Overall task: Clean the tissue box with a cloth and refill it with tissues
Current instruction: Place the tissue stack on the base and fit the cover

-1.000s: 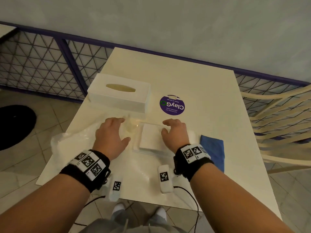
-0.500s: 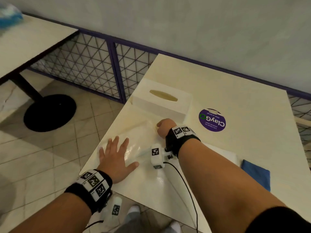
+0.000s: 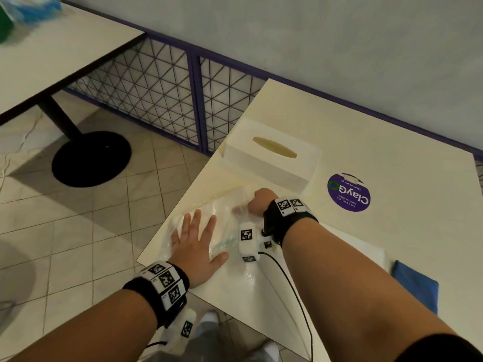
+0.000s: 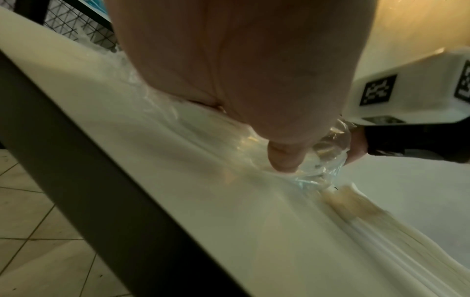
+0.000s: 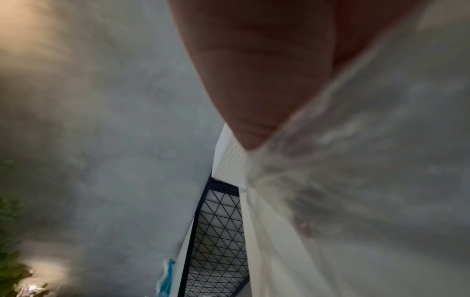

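Note:
The white tissue box (image 3: 271, 159) with its oval slot stands near the table's left rear edge. In front of it lies a crumpled clear plastic wrapper (image 3: 222, 218). My left hand (image 3: 198, 239) lies flat on the wrapper with fingers spread; the left wrist view shows its thumb pressing the plastic wrapper (image 4: 315, 160). My right hand (image 3: 257, 202) reaches across and grips the wrapper's far end in a curled fist. A stack of white tissues (image 3: 366, 246) shows behind my right forearm, and the tissue stack (image 4: 381, 227) appears edge-on. The blue cloth (image 3: 415, 286) lies at the right.
A purple round sticker (image 3: 349, 192) marks the table top (image 3: 392, 142). The table's left edge drops to a tiled floor (image 3: 78, 231). A second table (image 3: 52, 53) with a black round base (image 3: 91, 158) stands at the left, beside a purple wire-mesh fence (image 3: 156, 92).
My right hand has left the tissue stack and crossed left to grip the wrapper's far end. My left hand slid down-left and flattened on the wrapper. My head turned left.

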A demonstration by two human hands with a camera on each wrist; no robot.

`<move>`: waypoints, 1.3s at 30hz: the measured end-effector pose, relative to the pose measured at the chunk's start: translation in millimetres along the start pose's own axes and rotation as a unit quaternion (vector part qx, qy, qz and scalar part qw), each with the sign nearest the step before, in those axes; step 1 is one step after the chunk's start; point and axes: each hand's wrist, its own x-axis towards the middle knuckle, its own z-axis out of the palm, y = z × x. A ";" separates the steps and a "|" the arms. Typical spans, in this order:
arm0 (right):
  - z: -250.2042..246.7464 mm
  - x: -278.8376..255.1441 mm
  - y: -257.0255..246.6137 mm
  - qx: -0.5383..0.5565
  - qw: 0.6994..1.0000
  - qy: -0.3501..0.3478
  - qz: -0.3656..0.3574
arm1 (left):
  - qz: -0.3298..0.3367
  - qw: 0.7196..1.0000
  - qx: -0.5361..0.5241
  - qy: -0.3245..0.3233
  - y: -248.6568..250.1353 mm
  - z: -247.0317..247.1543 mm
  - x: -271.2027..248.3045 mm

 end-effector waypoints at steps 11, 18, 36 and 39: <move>-26.7 -25.4 -6.4 0.082 0.996 0.024 -0.008 | -0.025 0.999 0.005 0.025 8.7 -0.8 -4.9; -89.9 -65.5 3.9 0.115 0.981 0.149 -0.040 | -0.095 0.995 0.000 0.000 20.8 -5.4 -4.5; -112.8 -224.6 102.3 0.392 0.877 0.259 -0.102 | -0.008 0.484 -0.854 -0.189 146.3 -47.3 -3.5; -94.2 -225.9 140.3 0.429 0.858 0.274 -0.069 | 0.059 0.492 -0.846 -0.196 148.7 -58.0 -12.2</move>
